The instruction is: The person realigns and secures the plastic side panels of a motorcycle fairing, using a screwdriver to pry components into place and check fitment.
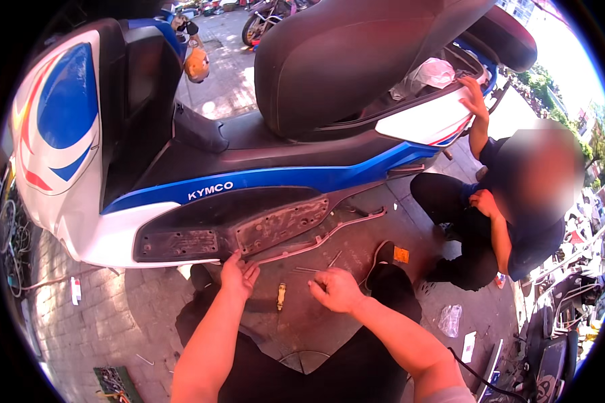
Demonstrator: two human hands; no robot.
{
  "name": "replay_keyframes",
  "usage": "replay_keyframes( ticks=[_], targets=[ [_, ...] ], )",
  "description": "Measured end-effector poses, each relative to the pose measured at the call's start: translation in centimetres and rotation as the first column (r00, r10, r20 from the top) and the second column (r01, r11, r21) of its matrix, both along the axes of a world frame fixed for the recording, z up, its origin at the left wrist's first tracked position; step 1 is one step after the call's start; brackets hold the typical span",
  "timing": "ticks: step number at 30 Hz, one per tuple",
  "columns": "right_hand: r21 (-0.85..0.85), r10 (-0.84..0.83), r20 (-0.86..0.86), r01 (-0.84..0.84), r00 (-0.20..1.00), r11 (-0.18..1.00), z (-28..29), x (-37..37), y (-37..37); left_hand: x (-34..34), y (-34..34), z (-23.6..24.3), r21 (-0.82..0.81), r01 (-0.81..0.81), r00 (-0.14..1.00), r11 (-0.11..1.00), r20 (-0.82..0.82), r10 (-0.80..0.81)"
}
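Note:
A white and blue scooter [302,176] stands side-on before me, its black seat [343,67] tipped up. My left hand [240,277] is palm up with fingers apart at the lower edge of the dark footboard [181,243], its fingertips close to the front end of a long thin rail [316,240]. That rail runs along under the scooter's side. My right hand [337,291] is over the ground between my knees, fingers curled and thumb out to the left; whatever it may hold is hidden. Just beyond it are thin metal rods [307,270]. A yellowish tool [281,296] lies between my hands.
A co-worker [528,221] crouches at the right, one hand on the scooter's white rear panel [420,121]. An orange piece [401,255], a clear plastic bag [450,320] and a green board [116,384] lie on the ground. Piled parts [565,295] line the right side.

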State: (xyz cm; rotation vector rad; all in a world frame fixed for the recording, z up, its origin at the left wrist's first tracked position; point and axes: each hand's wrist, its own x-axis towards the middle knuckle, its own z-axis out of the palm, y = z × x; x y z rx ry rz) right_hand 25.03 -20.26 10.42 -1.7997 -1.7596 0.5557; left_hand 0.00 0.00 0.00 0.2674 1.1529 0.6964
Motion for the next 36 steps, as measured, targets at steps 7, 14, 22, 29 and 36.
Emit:
replay_keyframes(
  ticks=[7,14,22,29,36],
  targets=[
    [0.332,0.114,-0.112,-0.071,0.987,0.941,-4.7,0.3,17.6,5.8,3.5,0.2,-0.083,-0.238,0.965,0.968,-0.135,0.226],
    [0.393,0.269,-0.183,-0.18,0.946,0.902,-8.4,0.4,28.5,8.8,6.6,-3.5,-0.13,-0.449,0.894,0.884,-0.065,0.444],
    [0.392,0.354,-0.274,-0.232,0.895,0.89,-13.2,3.8,30.3,13.6,8.2,-6.8,0.067,-0.596,0.719,0.8,-0.398,0.569],
    [0.536,0.61,-0.41,-0.362,0.678,0.762,-10.6,-2.1,31.4,13.2,7.9,-12.3,0.088,-0.779,0.576,0.62,0.489,0.655],
    [0.411,0.437,-0.339,-0.287,0.833,0.865,-16.9,10.6,31.7,16.2,9.6,-9.9,0.129,-0.545,0.659,0.829,-0.545,0.518]
  ],
)
